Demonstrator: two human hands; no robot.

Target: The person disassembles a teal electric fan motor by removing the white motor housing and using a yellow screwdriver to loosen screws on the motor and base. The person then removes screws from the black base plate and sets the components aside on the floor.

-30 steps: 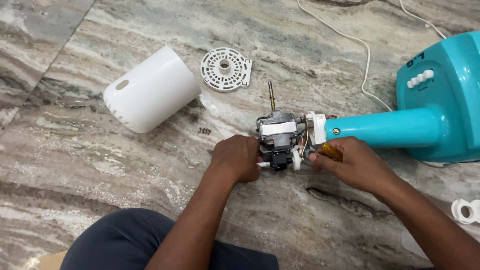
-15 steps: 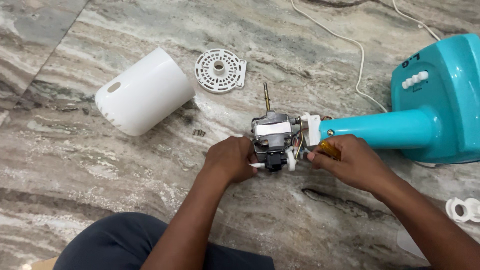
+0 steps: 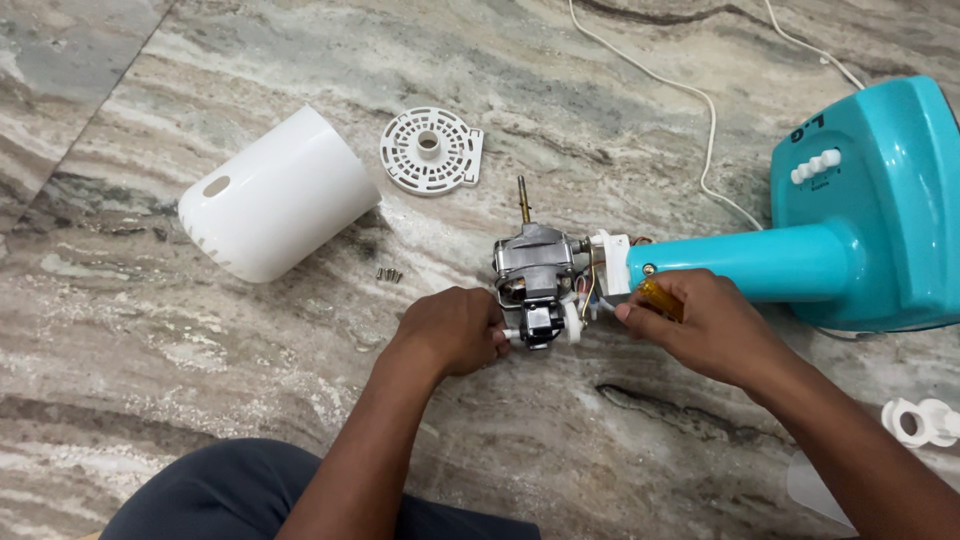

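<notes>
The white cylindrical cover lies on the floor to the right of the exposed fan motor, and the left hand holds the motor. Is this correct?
Not quite. In the head view the white cylindrical cover lies to the left of the exposed fan motor, not to the right. The rest holds: it is on the floor, and the left hand holds the motor.

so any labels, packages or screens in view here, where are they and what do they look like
No packages, signs or screens.
Dark marking: small dark printed characters on the top face of the turquoise fan base, at the right edge, above a row of white buttons.
Nothing else on the marble floor carries a label.
</notes>
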